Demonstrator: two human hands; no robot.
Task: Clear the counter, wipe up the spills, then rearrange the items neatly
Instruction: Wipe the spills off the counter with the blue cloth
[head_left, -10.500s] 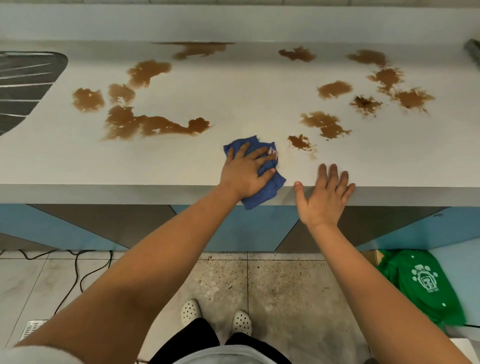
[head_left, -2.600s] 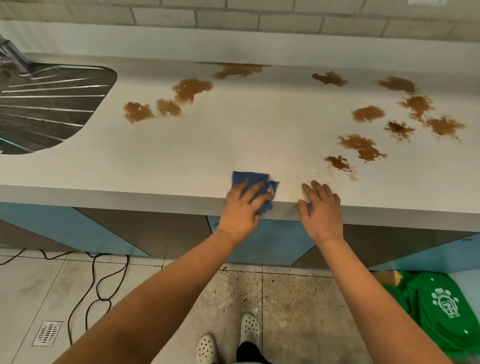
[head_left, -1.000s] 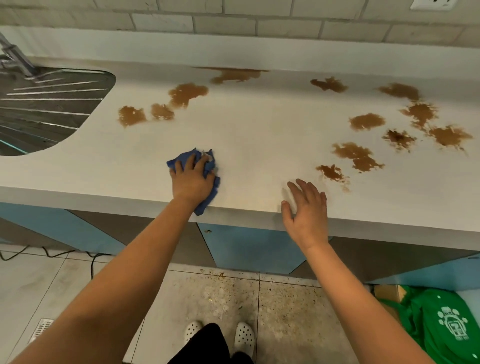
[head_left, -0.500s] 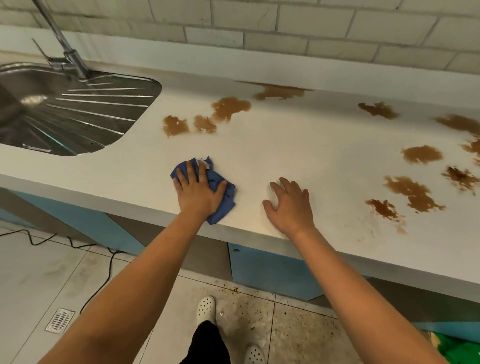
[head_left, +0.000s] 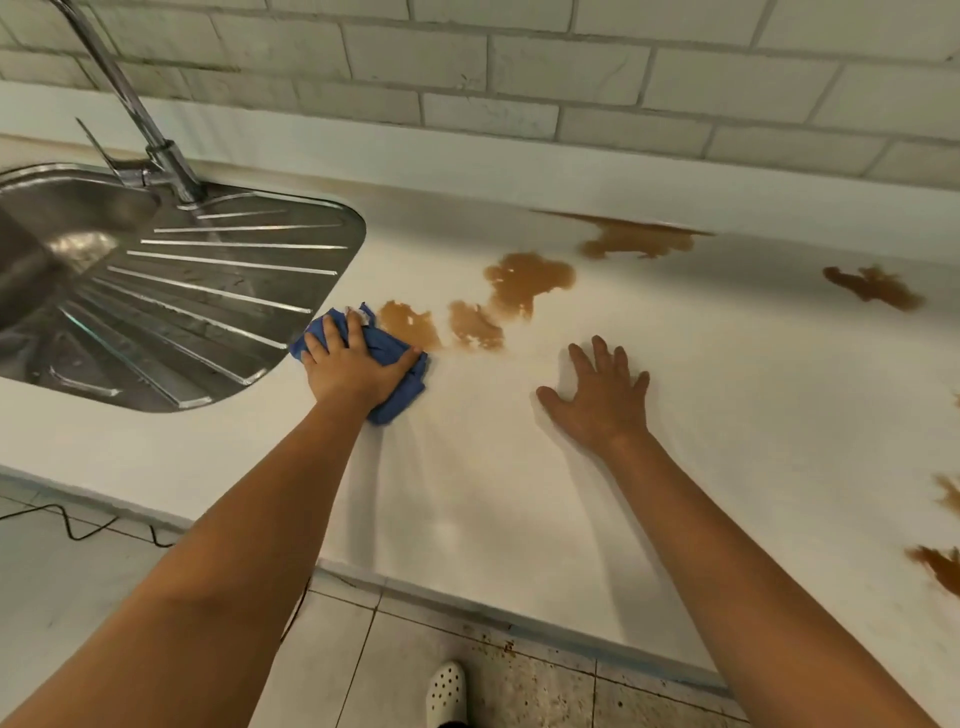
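Observation:
My left hand (head_left: 353, 366) presses a crumpled blue cloth (head_left: 387, 353) flat on the white counter (head_left: 493, 467), just right of the sink's drainboard. The cloth's right edge touches a brown spill patch (head_left: 410, 325). More brown patches lie beyond it: one beside it (head_left: 475, 326), a larger one (head_left: 527, 280) and a long one by the back ledge (head_left: 631, 240). My right hand (head_left: 600, 397) rests flat on the counter with fingers spread, holding nothing. Further brown spills sit at the right (head_left: 872, 287) and at the right edge (head_left: 940, 566).
A steel sink with ribbed drainboard (head_left: 197, 306) fills the left side, with a tap (head_left: 156, 135) at its back. A tiled wall (head_left: 519, 67) rises behind the counter. Below are floor tiles, a black cable (head_left: 78, 530) and my white shoe (head_left: 445, 693).
My left hand has pushed the cloth away from the front edge, up to the spill patch next to the drainboard. My right hand has slid further onto the counter. The view has shifted left.

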